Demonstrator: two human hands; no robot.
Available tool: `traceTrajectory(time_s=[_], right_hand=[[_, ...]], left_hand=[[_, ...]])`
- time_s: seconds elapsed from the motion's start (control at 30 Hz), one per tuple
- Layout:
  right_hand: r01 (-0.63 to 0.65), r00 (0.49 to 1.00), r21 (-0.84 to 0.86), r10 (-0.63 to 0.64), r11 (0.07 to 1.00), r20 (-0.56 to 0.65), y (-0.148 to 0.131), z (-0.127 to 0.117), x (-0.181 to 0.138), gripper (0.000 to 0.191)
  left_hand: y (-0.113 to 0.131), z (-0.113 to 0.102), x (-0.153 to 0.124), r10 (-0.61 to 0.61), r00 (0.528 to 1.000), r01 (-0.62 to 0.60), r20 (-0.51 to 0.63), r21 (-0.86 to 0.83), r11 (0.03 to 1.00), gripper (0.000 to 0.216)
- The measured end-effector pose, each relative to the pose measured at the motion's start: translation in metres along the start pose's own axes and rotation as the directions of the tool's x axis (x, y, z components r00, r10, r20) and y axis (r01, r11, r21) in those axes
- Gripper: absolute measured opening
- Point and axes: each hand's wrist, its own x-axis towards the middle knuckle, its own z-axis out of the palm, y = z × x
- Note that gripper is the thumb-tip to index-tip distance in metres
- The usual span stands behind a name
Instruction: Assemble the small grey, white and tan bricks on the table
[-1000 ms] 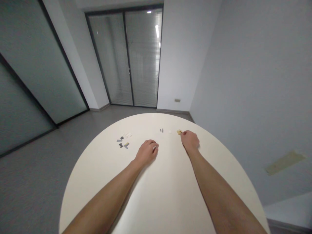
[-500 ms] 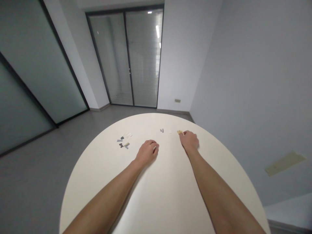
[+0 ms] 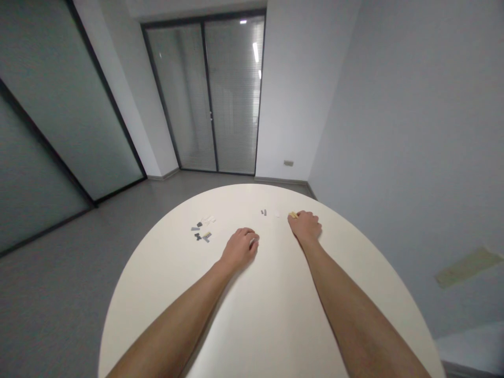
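A round white table supported both hands, which were set apart. A cluster of gray, black and white pieces lay beyond and left of the left hand. The right hand touched a tan piece, and the left hand touched a small pale piece; neither grip could be confirmed. Two gray pieces and a white disc lay between the hands, farther forward.

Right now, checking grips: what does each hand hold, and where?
Left hand: small white piece at fingertips. Right hand: small yellow piece likewise. Grip unclear.
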Motion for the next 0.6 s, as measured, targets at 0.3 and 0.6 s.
traceTrajectory(time_s=[0.3, 0.6], right_hand=[[0.034, 0.999, 0.012, -0.033, 0.999, -0.025, 0.008, 0.004, -0.004, 0.047], [0.057, 0.995, -0.020, -0.059, 0.998, -0.078, 0.008, 0.008, -0.040, 0.062]], left_hand=[[-0.002, 0.000, 0.001, 0.014, 1.000, -0.014, -0.001, 0.007, 1.000, 0.025], [-0.002, 0.000, 0.002, 0.004, 1.000, -0.004, -0.018, 0.028, 1.000, 0.024]])
